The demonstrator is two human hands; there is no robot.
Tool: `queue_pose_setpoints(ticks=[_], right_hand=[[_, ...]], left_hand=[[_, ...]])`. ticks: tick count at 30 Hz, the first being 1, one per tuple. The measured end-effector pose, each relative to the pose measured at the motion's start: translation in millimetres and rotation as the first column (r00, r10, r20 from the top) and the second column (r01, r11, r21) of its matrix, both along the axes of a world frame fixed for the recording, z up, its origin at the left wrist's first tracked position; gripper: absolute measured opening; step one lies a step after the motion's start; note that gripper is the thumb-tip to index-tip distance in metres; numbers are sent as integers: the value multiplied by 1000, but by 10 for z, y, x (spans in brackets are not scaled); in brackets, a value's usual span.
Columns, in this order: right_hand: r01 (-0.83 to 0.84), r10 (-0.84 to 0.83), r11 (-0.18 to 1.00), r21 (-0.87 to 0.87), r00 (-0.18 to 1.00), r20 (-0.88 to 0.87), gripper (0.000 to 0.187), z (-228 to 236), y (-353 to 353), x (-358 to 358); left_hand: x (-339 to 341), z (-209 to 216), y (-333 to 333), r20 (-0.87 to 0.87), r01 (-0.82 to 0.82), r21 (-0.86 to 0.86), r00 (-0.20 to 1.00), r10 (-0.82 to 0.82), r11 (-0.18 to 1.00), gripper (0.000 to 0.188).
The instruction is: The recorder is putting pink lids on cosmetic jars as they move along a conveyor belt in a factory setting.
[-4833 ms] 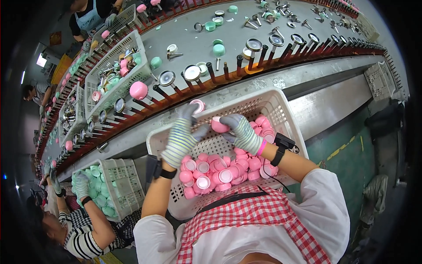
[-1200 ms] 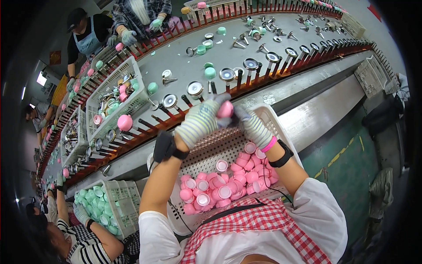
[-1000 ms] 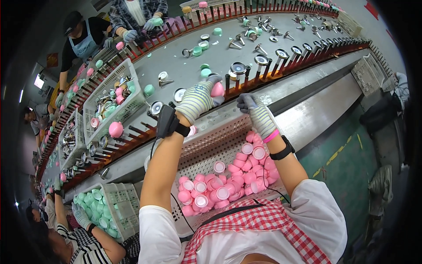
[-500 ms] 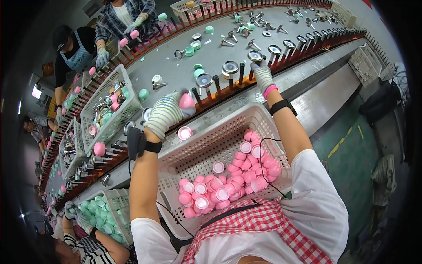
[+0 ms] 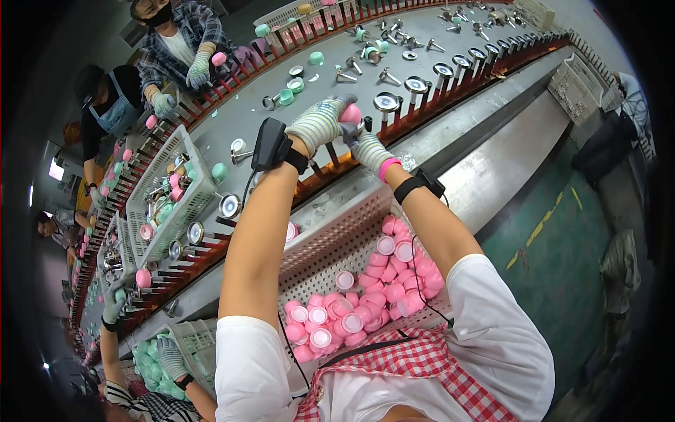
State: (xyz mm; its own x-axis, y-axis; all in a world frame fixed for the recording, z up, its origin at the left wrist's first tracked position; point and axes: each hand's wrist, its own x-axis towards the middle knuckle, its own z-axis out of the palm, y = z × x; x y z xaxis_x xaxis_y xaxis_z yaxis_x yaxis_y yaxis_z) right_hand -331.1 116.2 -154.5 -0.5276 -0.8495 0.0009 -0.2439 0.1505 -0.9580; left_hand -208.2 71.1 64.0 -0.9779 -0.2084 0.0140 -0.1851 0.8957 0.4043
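1. My left hand (image 5: 318, 125), in a striped knit glove, grips a round pink plastic cap (image 5: 351, 113) at the near edge of the grey surface (image 5: 281, 133).
2. My right hand (image 5: 365, 146) closes against that cap from below.
3. A white perforated plastic basket (image 5: 337, 239) of pink caps sits below the surface's near edge.

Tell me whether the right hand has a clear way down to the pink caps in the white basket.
Probably yes. The right hand is up at the conveyor rail beside the left hand, which holds a pink cap. The white basket lies open-topped below it, and nothing covers the pink caps.
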Motion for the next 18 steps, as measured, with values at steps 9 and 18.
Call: queue_pose_setpoints(ticks=[9, 18], right_hand=[[62, -62, 998, -4, 998, 24, 47, -179, 128, 77], [-78, 144, 967, 243, 953, -267, 38, 731, 214, 1077]], left_hand=[[-185, -167, 179, 154, 53, -148, 988, -29, 988, 71], [567, -111, 5, 253, -88, -273, 954, 159, 958, 68]])
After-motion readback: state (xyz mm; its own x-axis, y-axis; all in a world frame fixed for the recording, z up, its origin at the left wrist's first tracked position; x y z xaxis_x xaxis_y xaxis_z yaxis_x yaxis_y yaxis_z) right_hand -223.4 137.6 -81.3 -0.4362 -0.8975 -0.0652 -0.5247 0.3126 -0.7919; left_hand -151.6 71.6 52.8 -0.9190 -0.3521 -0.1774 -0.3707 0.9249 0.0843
